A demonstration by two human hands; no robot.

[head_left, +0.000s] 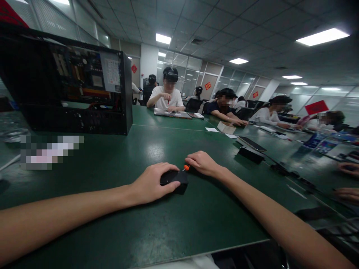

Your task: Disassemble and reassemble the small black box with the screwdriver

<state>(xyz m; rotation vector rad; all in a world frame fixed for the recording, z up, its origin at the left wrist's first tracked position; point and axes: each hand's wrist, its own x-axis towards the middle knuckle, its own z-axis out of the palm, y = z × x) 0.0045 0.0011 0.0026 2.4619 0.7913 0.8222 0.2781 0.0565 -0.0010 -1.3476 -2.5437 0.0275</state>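
My left hand point(155, 182) is closed around a small black box-like part point(174, 178) on the green tabletop, with the thumb along its near side and the fingers over the far side. In my right hand point(202, 163) is a screwdriver point(186, 168) with an orange handle, gripped by the fingers. Its short metal shaft points down and left at the right end of the black part. Whether the tip sits in a screw is too small to tell.
An opened black computer case point(81, 86) stands at the left on the green table point(151, 231). A black tray-like piece point(251, 154), a small carton point(226, 127) and water bottles point(322, 142) lie to the right. Several people sit around; another person's hands point(347, 192) show at the right edge.
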